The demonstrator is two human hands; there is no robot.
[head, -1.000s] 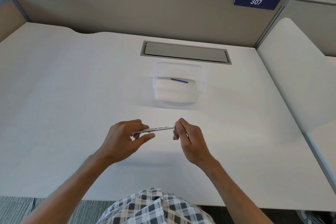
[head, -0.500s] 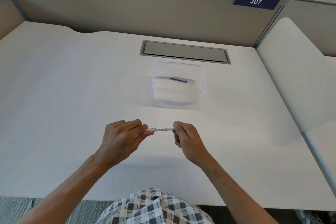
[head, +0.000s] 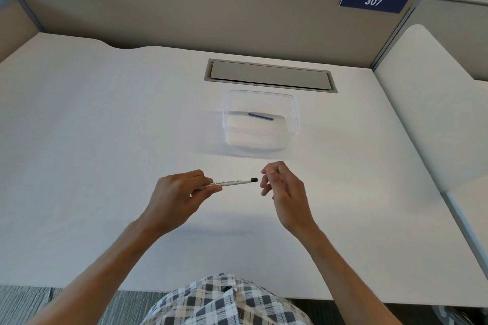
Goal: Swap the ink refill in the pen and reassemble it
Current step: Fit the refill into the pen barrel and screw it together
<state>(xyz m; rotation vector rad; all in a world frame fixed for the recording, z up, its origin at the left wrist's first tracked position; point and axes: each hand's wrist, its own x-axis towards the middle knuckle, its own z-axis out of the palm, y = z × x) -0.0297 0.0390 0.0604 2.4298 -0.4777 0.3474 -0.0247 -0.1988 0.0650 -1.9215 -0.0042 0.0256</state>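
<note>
Desk surface [head: 105, 140], white laminate and flat, carries the work; a grey rectangular cable hatch [head: 269, 75] is set into it near the partition, which bears a blue plate numbered 307 [head: 373, 1]. Clear plastic rectangular tub [head: 293, 124], open-topped and without a lid, stands just in front of the hatch and well apart from the hands. It holds one item only: a short, thin blue ink refill [head: 261, 116] lying flat on the tub floor; being so slim and light, it is judged best pinched at mid-length and likely to bend if forced. Left hand [head: 177, 195] is held above the desk, thumb and fingers clamped on the left end of a slim white plastic pen with black printed lettering [head: 232, 182], which is level and clear of the surface. Right hand [head: 284, 190] sits just beside the pen's black right end [head: 254, 180], fingers loosely curled and apart, touching nothing visible. The pen is judged light, stiff and smooth enough to slip when twisted; a firm hold on the barrel, with the other hand on the black end, would suit dismantling. Whether the pen already contains a refill cannot be determined.
</note>
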